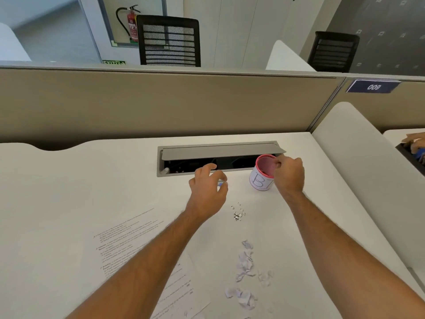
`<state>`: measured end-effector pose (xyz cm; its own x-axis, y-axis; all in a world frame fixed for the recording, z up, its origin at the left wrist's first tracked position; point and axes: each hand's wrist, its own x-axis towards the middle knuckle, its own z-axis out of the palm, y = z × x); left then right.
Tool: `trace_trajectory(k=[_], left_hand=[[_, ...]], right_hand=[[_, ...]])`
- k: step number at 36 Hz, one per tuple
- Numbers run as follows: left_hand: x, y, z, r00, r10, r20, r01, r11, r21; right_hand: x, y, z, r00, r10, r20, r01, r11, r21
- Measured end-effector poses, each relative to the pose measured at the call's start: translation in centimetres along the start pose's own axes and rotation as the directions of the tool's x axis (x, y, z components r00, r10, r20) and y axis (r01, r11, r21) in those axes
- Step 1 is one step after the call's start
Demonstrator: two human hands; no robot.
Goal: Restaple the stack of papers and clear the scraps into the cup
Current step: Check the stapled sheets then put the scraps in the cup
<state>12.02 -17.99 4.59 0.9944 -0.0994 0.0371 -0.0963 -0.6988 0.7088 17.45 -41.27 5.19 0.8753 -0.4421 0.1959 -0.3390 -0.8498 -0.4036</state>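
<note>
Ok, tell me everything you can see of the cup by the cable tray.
The cup is a small round pot with a pink rim and a pink ribbed inside. A white paper label wraps its wall, hand-lettered with a "B" and a further stroke that the hand hides. It stands upright on the white desk, just in front of the open cable tray. The right hand grips its right side at the rim. What is inside cannot be made out.

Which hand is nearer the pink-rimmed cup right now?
Right. The right hand is at the cup, fingers at its rim on the right side. The left hand hovers over the desk to the cup's left, apart from it.
</note>
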Motion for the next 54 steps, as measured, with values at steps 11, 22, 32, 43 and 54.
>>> trace_trajectory(k=[11,22,32,43,54], left_hand=[[-2.0,-1.5,-1.2,0.993,-0.119,0.001,0.119,0.992,0.031],[-11.1,-7.9,-4.8,0.94,-0.341,0.006,0.336,0.929,0.156],[-19.0,-12.4,-7.2,0.771,-0.623,-0.134,0.636,0.739,0.221],[-22.5,-12.9,-7.6,0.613,-0.774,-0.157,0.787,0.616,0.035],[-22.3,-12.5,-10.5,0.51,-0.854,-0.103,0.799,0.515,-0.31]], right_hand=[[-3.4,-1.7,-0.8,0.982,-0.111,-0.153,0.13,0.985,0.117],[-22.0,-9.8,3.2,0.905,-0.254,0.34,0.156,0.944,0.291],[-30.3,-12.4,3.6,0.78,-0.151,0.607,0.177,0.984,0.017],[-34.7,-12.5,3.2,0.783,-0.155,0.603,0.269,0.958,-0.103],[-36.7,-13.0,2.7,0.802,-0.138,0.581,0.266,0.954,-0.139]])
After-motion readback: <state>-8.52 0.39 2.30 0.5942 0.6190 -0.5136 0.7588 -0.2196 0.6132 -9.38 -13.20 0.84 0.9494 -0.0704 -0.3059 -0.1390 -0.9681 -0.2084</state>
